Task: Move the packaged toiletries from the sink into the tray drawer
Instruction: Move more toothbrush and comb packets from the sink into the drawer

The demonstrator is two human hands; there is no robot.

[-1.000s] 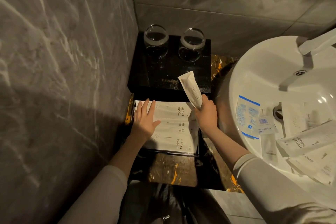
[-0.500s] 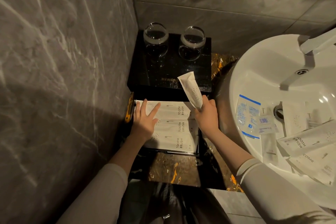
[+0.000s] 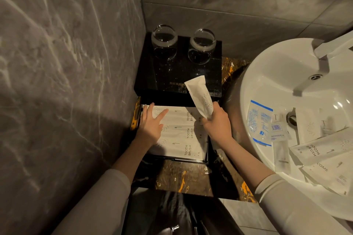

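Three toothbrush packets point(image 3: 177, 131) are lying flat and side by side in the tray drawer point(image 3: 207, 150), which is standing pulled out under the black box point(image 3: 177, 74) with two glasses point(image 3: 164, 41) sitting on top, so a good share of the job is looking done. The left hand point(image 3: 152, 126) is resting open on those packets, fingers spread flat and gripping nothing, seemingly pressing them down to make room. The right hand point(image 3: 217, 123) is closing around the lower end of a white pouch point(image 3: 199, 96), holding it upright and tilted just above the right edge of the drawer; that one is looking like the next to go in. Plenty is waiting, though: over in the sink point(image 3: 267, 74) a clear packet with blue stripes point(image 3: 258, 122) is leaning against the basin wall, a small barcode sachet point(image 3: 276, 129) is lying just beside it, and another toothbrush packet point(image 3: 324, 149) and a comb packet point(image 3: 328, 171) are piling up near the front rim, with a few smaller white items near the drain that are too pale to name. By my reckoning, the task is sitting around the halfway mark.
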